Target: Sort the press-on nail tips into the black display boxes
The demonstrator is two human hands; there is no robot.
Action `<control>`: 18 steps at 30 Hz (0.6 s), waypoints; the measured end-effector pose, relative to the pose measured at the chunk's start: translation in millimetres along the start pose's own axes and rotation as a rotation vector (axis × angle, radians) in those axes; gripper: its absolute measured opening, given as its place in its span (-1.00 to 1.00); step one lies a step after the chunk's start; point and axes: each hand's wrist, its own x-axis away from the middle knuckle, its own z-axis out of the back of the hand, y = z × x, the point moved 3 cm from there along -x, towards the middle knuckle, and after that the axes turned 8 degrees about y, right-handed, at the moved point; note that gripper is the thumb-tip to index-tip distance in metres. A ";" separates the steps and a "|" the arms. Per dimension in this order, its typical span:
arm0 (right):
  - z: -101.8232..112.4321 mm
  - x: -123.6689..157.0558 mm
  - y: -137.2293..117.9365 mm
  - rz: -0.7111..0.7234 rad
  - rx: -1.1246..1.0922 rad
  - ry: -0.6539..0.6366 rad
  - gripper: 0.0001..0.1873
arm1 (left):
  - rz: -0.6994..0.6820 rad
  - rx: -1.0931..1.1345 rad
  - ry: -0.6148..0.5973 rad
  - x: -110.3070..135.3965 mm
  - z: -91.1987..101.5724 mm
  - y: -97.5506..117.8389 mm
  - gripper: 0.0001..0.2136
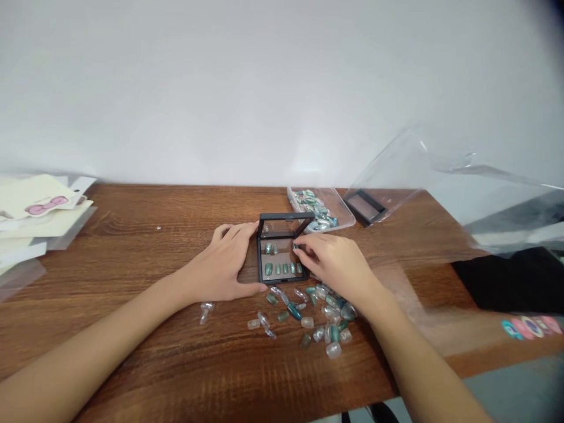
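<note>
A small black box [259, 258] with a clear hinged lid stands open on the wooden table [132, 258]. Several green press-on nails [282, 268] sit in rows inside it. My left hand [229, 264] rests flat against the box's left side, fingers stretched along its edge. My right hand [330, 261] hovers over the box's right part, fingertips pinched together at the upper row; what they pinch is too small to make out. Loose green and clear nails [308, 314] lie scattered in front of the box.
A clear tray [341, 214] of more green nails stands behind the box. A clear plastic bag [440, 182] holding another black box [365, 207] lies at the right. Cards in sleeves [39, 217] are stacked far left. Black cloth [511, 282] covers the right edge.
</note>
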 end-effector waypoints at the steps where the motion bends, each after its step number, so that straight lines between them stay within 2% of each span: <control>1: 0.2 -0.1 0.0 -0.001 0.011 -0.005 -0.81 | 0.001 -0.004 0.000 0.0 0.2 0.2 0.00; 10: -1.7 -0.6 1.7 0.010 -0.017 -0.009 -0.82 | 0.004 -0.020 -0.026 -0.1 0.8 0.1 0.02; 18: -1.6 -1.7 1.5 0.001 -0.034 -0.011 -0.83 | 0.001 0.012 -0.001 0.1 0.0 -1.5 0.02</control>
